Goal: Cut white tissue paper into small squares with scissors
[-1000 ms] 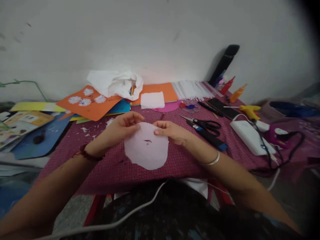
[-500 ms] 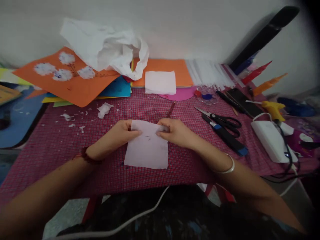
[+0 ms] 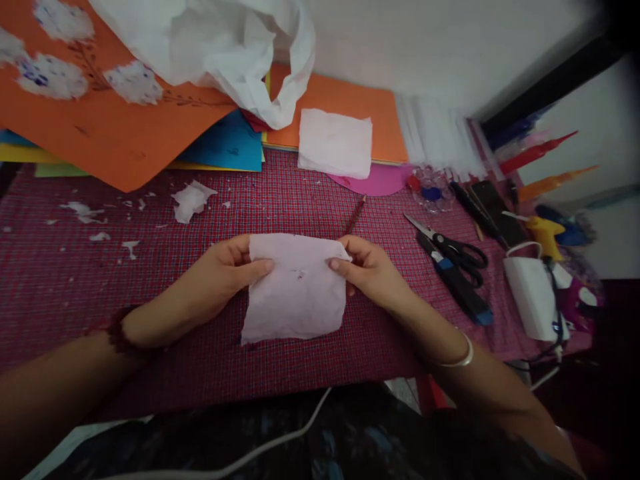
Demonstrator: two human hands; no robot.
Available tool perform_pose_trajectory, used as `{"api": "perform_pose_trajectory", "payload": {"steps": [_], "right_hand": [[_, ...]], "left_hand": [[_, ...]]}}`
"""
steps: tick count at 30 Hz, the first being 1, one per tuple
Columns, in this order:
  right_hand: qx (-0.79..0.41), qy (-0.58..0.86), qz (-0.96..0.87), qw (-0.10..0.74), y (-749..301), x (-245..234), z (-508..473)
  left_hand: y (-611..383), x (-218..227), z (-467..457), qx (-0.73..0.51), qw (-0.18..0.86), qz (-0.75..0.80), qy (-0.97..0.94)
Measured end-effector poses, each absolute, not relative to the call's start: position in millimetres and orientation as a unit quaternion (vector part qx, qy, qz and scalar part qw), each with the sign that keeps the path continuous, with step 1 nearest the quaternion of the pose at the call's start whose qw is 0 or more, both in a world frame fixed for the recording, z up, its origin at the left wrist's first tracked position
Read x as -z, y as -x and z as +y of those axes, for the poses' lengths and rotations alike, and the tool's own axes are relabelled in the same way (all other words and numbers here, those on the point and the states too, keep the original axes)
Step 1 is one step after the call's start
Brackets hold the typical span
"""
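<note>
A squarish sheet of white tissue paper point(image 3: 297, 303) with a small dark mark near its middle hangs between my hands, over the checked tablecloth. My left hand point(image 3: 231, 270) pinches its upper left edge, thumb in front and fingers behind. At the upper right corner, my right hand point(image 3: 367, 270) grips it the same way. Just beyond my right hand lies a pencil point(image 3: 357, 213). A folded stack of white tissue point(image 3: 336, 143) rests farther back, partly over orange sheets point(image 3: 385, 127).
Scissors point(image 3: 453, 250) and a black-and-blue cutter point(image 3: 460, 287) lie to the right, near a white power box point(image 3: 533, 297) and a yellow glue gun point(image 3: 547, 233). Torn tissue scraps point(image 3: 193, 200) are scattered left. An orange card with tissue flowers point(image 3: 115, 140) lies behind.
My hands have moved slightly apart, with the tissue now spread wider between them. My right hand has shifted to the sheet's corner. The view has tilted down and come closer.
</note>
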State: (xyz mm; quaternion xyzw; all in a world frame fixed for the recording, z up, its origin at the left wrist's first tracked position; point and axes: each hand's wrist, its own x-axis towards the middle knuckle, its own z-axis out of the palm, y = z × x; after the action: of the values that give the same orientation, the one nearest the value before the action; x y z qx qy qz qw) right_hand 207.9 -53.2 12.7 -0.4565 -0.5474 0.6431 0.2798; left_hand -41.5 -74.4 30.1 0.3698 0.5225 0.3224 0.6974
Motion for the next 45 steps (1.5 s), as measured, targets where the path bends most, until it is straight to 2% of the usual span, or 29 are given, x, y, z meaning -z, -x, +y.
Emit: {"api": "perform_pose_trajectory", "payload": {"steps": [13,22,31,35,39,45], "right_hand": [[-0.641,0.420,-0.518,0.380,-217.9,0.9,-56.1],[-0.629,0.354,-0.563,0.403,-220.2,3.9,-54.5],[-0.585,0.339,-0.628,0.387,-217.2,-7.3,-54.7],[-0.549,0.333,-0.671,0.371,-217.5,-9.3,-55.6],[-0.510,0.350,-0.701,0.355,-218.1,-12.3,-55.9],[-0.541,0.373,-0.673,0.341,-215.9,-17.3,-54.0]], "left_hand": [[48.8,-23.4,-74.4,-0.375,0.718,0.462,-0.361],[51.2,-28.3,-74.7,-0.377,0.711,0.470,-0.362],[61.7,-26.8,-73.3,-0.379,0.634,0.478,-0.475],[64.8,-23.3,-70.3,-0.404,0.635,0.450,-0.481],[57.3,-24.3,-68.9,-0.379,0.603,0.504,-0.489],[47.9,-34.6,-70.7,-0.373,0.556,0.538,-0.513]]}}
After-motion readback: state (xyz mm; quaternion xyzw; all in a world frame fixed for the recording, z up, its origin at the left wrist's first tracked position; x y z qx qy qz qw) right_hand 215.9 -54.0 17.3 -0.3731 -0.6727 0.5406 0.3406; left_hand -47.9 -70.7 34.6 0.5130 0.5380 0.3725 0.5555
